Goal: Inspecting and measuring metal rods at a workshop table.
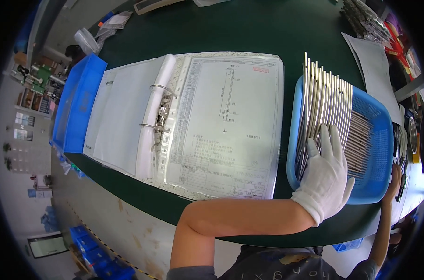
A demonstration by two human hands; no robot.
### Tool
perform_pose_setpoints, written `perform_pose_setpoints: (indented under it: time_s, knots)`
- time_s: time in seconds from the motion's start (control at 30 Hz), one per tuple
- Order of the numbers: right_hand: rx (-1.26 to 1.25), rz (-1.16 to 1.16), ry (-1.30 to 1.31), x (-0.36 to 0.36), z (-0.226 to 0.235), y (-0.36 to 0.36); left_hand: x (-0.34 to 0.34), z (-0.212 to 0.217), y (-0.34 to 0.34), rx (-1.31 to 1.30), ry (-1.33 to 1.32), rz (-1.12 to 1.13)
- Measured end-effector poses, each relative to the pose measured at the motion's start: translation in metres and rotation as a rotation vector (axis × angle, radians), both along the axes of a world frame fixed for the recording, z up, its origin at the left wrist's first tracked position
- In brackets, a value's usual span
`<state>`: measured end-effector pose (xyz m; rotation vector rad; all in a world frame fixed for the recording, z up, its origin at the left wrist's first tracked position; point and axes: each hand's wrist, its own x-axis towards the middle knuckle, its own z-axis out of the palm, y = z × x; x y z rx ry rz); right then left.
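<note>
My left hand (325,179), in a white glove, lies across the near part of a row of long, thin silvery metal rods (328,98). Its fingers are spread and stretched out on the rods, the thumb held apart to the right. The rods lie side by side in a blue plastic basket (371,195), and their far ends stick out over its rim. Shorter, darker metal rods (359,144) lie to their right, lower in the basket. My bare right hand (394,183) rests against the basket's right outer wall, fingers extended; part of it is hard to make out.
An open ring binder (158,114) with a technical drawing (226,121) in a clear sleeve lies left of the basket on the dark green table (212,35). A blue bin (79,105) stands at its left. Paper sheets (373,70) and bagged parts (365,21) lie far right.
</note>
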<state>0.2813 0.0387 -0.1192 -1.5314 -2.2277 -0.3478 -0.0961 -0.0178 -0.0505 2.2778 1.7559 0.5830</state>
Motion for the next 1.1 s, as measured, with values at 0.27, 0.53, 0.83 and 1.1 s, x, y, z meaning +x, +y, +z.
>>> perform_pose_setpoints:
  time_s: [0.27,0.53,0.83,1.1]
  knots:
    - [-0.004,-0.052,-0.039,0.01,-0.011,-0.004,-0.003,0.002,-0.002,0.028,0.02,-0.004]
    - [-0.008,-0.097,0.109,-0.017,0.012,-0.012,-0.006,0.012,0.006,0.112,0.153,-0.074]
    - [-0.021,0.079,0.205,-0.041,0.026,-0.019,-0.017,0.018,0.005,0.176,0.239,-0.222]
    - [0.272,0.045,0.25,0.044,0.042,-0.027,-0.004,0.03,-0.005,0.077,0.255,-0.182]
